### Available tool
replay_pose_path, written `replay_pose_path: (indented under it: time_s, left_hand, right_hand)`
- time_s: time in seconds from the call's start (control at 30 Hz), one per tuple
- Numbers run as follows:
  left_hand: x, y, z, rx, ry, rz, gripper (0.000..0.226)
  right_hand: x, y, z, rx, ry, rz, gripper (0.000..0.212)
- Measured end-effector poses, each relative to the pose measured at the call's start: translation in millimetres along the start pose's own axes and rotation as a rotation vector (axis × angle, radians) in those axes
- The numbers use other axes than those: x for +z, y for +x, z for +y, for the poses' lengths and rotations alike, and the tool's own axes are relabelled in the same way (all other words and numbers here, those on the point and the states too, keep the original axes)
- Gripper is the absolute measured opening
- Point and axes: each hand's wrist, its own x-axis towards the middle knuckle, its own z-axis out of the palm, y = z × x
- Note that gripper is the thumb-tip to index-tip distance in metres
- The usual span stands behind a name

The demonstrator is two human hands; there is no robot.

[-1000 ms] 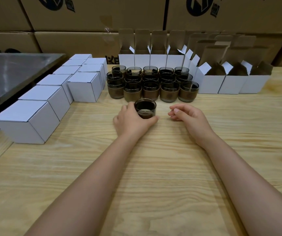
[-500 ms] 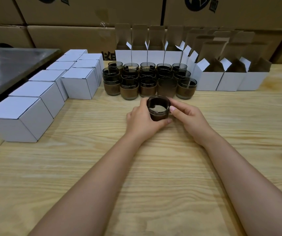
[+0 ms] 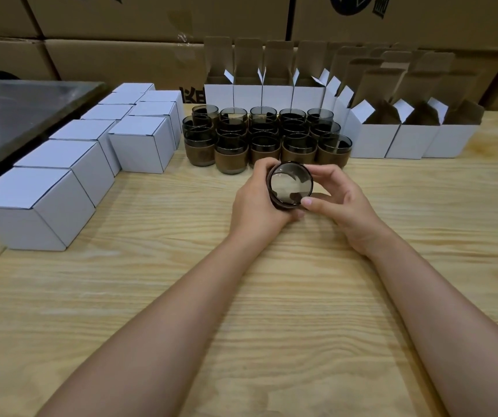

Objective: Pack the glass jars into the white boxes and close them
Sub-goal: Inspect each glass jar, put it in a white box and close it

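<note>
Broadly, plain wood showed across the near half of the wooden table (image 3: 271, 311), crossed only by the person's two forearms, and more open board ran toward the right edge. Along the left edge, closed white boxes (image 3: 142, 142) stood in two rows from the near-left corner back to the far edge, touching one another. A dark metal surface (image 3: 16, 115) lay beyond that edge. Open white boxes (image 3: 392, 136), flaps upright, lined the far edge and bent forward toward the right. Brown cartons (image 3: 121, 22) were stacked behind them. Between the two groups of boxes a packed block of smoked glass jars with brown bands (image 3: 267, 145) stood upright, five across in the front row.

Just in front of that block, near the table's middle, one glass jar (image 3: 290, 185) was tipped on its side with a round end facing the camera. The left hand (image 3: 256, 203) wrapped its body from the left, fingers curled under and over it. The right hand (image 3: 344, 203) pinched the rim from the right, thumb at the lower edge and curled fingers at the upper edge.

The left palm hid the jar's banded body, so mouth or base toward the camera could not be told, nor whether it cleared the wood. Rear jars overlapped, the far open boxes were hard to count, and the cartons' print was cut off at the top
</note>
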Motion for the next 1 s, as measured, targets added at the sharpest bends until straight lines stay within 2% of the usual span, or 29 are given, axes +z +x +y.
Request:
replay_pose_path:
  time_s: [0.37,0.57,0.7,0.87,1.0]
  left_hand:
    - [-1.4,-2.6,4.2,0.044,0.035,0.018,0.066]
    - [0.6,-3.3,5.0,0.078,0.086,0.016,0.064]
    - [2.5,-4.4,5.2,0.112,0.11,0.008,0.066]
    - [5.9,-4.4,4.1,0.154,0.154,-0.001,0.061]
    - [7.1,-3.8,2.5,0.184,0.168,0.009,0.058]
  right_hand:
    - [4.3,2.5,5.2,0.055,-0.07,-0.047,0.056]
    - [10.4,4.7,4.8,0.05,-0.162,0.059,0.061]
    - [21.4,8.6,3.3,0.084,-0.219,0.213,0.064]
    - [30.1,12.8,5.6,0.078,-0.217,0.369,0.049]
    - [33.0,14.0,7.7,0.045,-0.173,0.415,0.035]
